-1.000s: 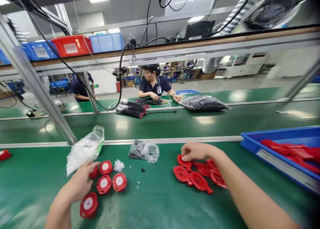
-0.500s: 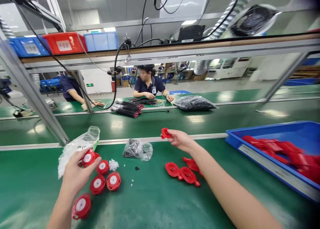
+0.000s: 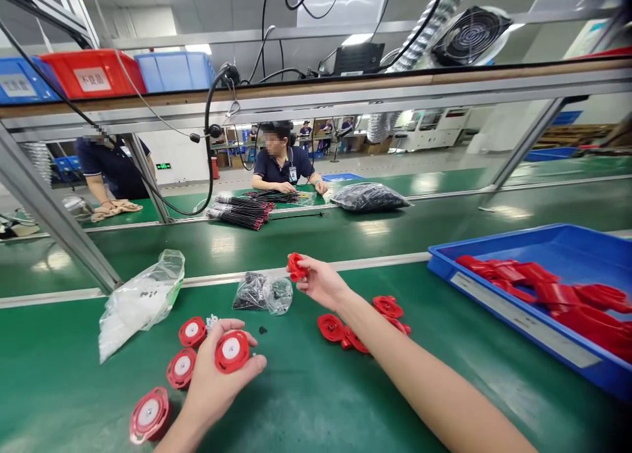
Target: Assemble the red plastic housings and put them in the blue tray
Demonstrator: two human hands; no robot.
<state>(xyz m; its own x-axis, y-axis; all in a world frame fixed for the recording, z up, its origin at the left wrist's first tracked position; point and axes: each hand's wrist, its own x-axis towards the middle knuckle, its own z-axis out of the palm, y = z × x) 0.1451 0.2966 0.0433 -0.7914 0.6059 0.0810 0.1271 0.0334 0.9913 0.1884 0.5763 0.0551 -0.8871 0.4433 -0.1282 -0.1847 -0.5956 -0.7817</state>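
Note:
My left hand [image 3: 210, 374] is closed around a round red housing with a white disc [image 3: 232, 351] in its middle, held just above the green table, disc side toward me. Left of that hand stand three similar red housings [image 3: 181, 367]. Small white pieces [image 3: 212, 322] show partly behind my fingers. Farther forward, my right hand [image 3: 320, 282] pinches a small red plastic part [image 3: 296, 267] in its fingertips, raised over the table. Beneath and beside my right forearm lie several flat red covers [image 3: 330, 327], partly hidden by the arm.
A blue tray [image 3: 513, 318] of red parts stands at the right. Clear bags lie ahead: one with white contents [image 3: 143, 298], one with black pieces [image 3: 251, 292]. A metal post [image 3: 59, 209] rises at left. Two people work across the line near bundled black rods [image 3: 241, 211].
My left hand has moved right and nearer with the red housing. My right hand has shifted slightly left, still pinching the small red part. The view has turned a little to the right.

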